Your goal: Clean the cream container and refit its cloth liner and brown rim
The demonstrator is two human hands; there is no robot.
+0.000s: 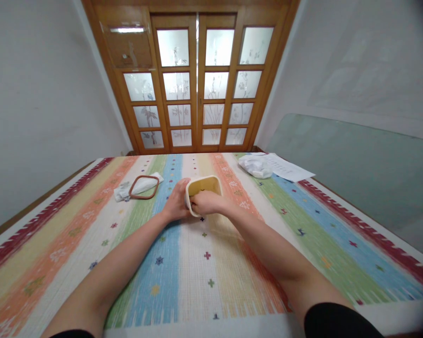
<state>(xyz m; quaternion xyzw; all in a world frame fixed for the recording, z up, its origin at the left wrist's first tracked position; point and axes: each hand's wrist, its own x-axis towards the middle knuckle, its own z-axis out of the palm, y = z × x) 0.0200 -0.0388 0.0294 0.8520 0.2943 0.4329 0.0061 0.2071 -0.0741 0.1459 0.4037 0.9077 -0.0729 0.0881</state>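
Note:
A cream bin (pixel 216 182) with a yellow inside and a rounded square mouth is tilted so its opening faces me, over the middle of the table. My left hand (pixel 178 199) grips its left outer side. My right hand (pixel 206 203) reaches into the mouth, its fingers curled by the left inner wall. The fingertips are hidden, and whatever they may hold cannot be made out. To the left, a brown rounded square ring (pixel 130 188) lies on a crumpled white plastic bag (pixel 121 192).
A striped, patterned cloth (pixel 193 277) covers the table. At the back right lie another crumpled white bag (pixel 255 166) and printed paper sheets (pixel 288 169). A pale green panel (pixel 352 159) stands along the right side. Beyond the table are wooden doors (pixel 197 84) with frosted panes.

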